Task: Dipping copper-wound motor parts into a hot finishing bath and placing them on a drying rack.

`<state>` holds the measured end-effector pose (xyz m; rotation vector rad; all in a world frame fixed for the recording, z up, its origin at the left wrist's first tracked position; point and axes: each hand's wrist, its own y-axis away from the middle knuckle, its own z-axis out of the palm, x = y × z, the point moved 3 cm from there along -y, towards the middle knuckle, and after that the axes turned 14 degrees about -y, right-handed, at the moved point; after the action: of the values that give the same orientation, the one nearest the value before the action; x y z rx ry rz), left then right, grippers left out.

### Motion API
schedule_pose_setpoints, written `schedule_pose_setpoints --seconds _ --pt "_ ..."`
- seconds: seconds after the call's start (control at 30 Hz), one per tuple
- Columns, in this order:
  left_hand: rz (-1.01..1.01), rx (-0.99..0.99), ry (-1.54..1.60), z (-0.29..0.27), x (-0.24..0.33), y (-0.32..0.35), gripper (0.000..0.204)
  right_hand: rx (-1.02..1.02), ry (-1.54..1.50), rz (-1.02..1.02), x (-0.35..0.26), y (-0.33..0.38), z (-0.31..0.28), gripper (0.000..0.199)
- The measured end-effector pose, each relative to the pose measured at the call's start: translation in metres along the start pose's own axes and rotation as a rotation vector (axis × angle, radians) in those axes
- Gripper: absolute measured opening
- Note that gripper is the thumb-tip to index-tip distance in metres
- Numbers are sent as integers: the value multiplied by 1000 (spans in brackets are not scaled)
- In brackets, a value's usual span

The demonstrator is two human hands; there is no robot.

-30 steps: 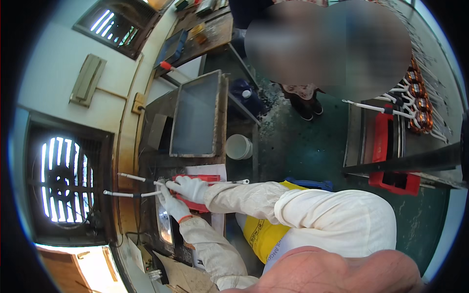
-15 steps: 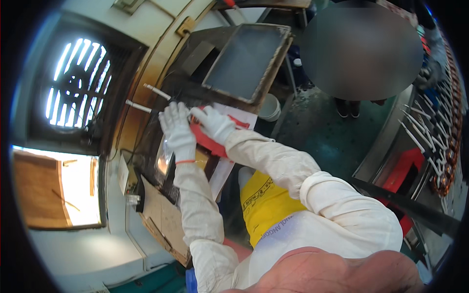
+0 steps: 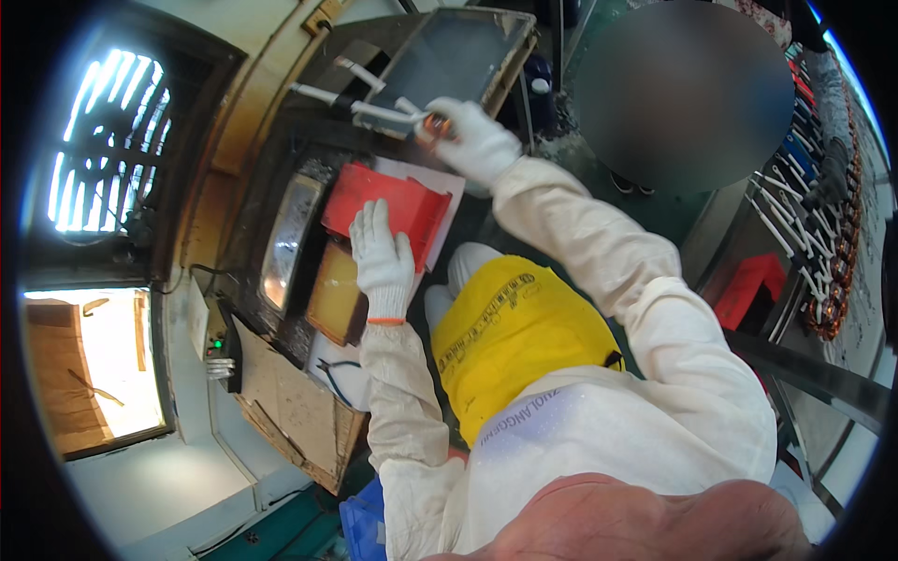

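My right hand (image 3: 468, 140), in a white knit glove, is closed around a small copper wire coil (image 3: 436, 125). White-sleeved leads (image 3: 323, 94) with dark stretches reach left from the coil. It is held beyond the red plastic tray (image 3: 398, 201), by the near edge of a grey framed panel. My left hand (image 3: 382, 257), gloved too, is empty with its fingers stretched out. It lies over the tray's near left part; whether it touches the tray I cannot tell. The tray stands on a white sheet (image 3: 453, 192).
Left of the tray are a long metal trough (image 3: 292, 241) with shiny contents and a rectangular amber-filled container (image 3: 335, 292). The grey framed panel (image 3: 458, 51) lies at the back. At right, a person stands near a bench with rows of copper coils (image 3: 835, 299) and a red bin (image 3: 748, 292).
Both hands were together over the red tray. My right hand has lifted away up and right with the coil and leads; my left has moved down and right. The view has shifted.
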<state>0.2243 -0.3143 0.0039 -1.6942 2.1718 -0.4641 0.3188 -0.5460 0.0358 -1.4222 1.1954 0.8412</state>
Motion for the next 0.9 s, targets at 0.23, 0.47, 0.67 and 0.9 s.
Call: schedule_pose_setpoints --seconds 0.23,0.47,0.67,0.9 --pt "57 -104 82 28 23 8 49 -155 336 158 43 14 -95 54" --pt "74 -120 112 29 18 9 48 -285 442 248 54 9 -115 51" --pt "83 -75 114 27 21 13 47 -335 485 320 51 1 -112 51" --pt "157 -41 114 33 16 15 46 -293 638 104 -5 -2 -156 45"
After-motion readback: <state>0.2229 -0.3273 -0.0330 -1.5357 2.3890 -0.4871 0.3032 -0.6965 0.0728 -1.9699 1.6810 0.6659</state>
